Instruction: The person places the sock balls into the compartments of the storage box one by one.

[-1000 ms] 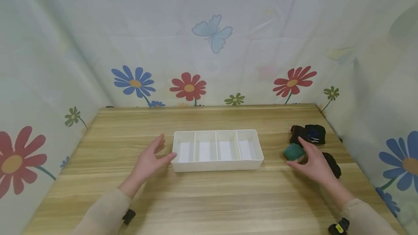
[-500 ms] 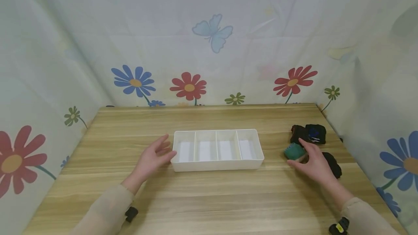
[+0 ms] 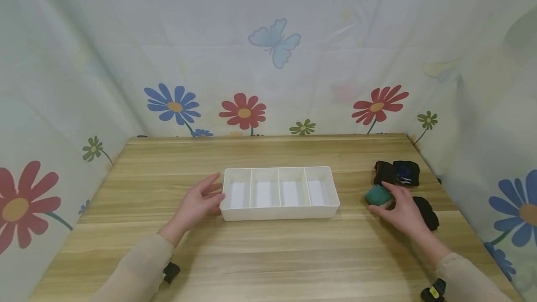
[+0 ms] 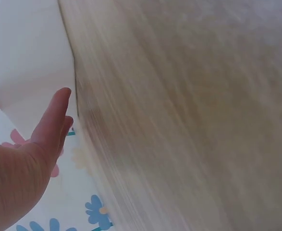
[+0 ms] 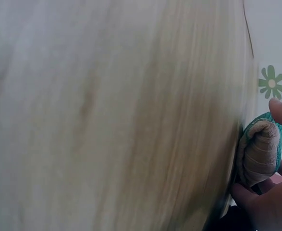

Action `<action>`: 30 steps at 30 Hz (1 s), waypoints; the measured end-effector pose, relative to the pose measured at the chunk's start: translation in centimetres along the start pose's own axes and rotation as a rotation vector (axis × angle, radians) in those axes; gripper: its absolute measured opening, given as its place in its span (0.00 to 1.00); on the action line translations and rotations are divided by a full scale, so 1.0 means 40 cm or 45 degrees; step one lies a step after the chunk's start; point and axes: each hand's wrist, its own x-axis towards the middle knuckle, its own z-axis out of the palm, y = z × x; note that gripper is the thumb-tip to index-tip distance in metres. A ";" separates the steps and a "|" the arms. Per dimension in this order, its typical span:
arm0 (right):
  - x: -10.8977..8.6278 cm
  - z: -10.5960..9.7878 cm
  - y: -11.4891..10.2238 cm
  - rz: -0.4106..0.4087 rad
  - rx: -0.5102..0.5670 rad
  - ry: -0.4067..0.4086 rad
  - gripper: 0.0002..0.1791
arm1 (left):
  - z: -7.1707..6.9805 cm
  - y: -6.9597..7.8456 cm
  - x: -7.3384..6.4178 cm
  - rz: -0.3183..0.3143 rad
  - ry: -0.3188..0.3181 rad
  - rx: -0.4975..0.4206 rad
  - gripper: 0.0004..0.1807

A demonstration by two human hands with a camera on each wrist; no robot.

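A white divided box (image 3: 280,213) lies mid-table, its row of compartments bare inside. At its left end is my left hand (image 3: 195,204), thumb at the near-left wall and fingers fairly straight; in the left wrist view the fingers (image 4: 52,118) lie alongside the white wall. On the right, my right hand (image 3: 400,209) pinches a green rolled-up sock (image 3: 377,195) between thumb and fingers, low at the tabletop. Seen from the right wrist, the rolled sock (image 5: 261,154) shows a beige ribbed inside, with the thumb above and fingers below and behind.
Two dark rolled socks (image 3: 384,172) sit side by side behind the right hand, one with blue marks. Another black rolled sock (image 3: 426,213) lies to its right, partly hidden by the hand. A flower-printed cloth (image 3: 272,83) hangs around the wooden table (image 3: 268,255).
My left hand has shifted slightly right and its fingers have drawn closer to the box's end. The right hand stays at the green sock, its fingers slightly closer in. The box has not moved.
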 end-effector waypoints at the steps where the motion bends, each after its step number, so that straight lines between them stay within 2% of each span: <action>1: 0.000 0.001 0.000 -0.004 0.000 0.002 0.46 | 0.000 0.000 0.001 0.003 -0.004 -0.007 0.38; 9: 0.001 0.002 -0.001 -0.043 -0.028 -0.003 0.41 | 0.006 0.006 0.001 0.039 -0.018 0.003 0.34; 16: 0.003 0.000 -0.002 -0.096 -0.033 0.016 0.36 | 0.010 0.006 0.000 0.017 -0.009 0.039 0.33; 24: 0.016 -0.006 -0.024 -0.205 0.037 0.040 0.34 | 0.015 0.003 0.001 0.018 -0.019 -0.003 0.33; 30: 0.035 -0.008 -0.052 -0.213 0.115 0.009 0.34 | 0.015 0.005 0.000 0.014 -0.018 0.000 0.33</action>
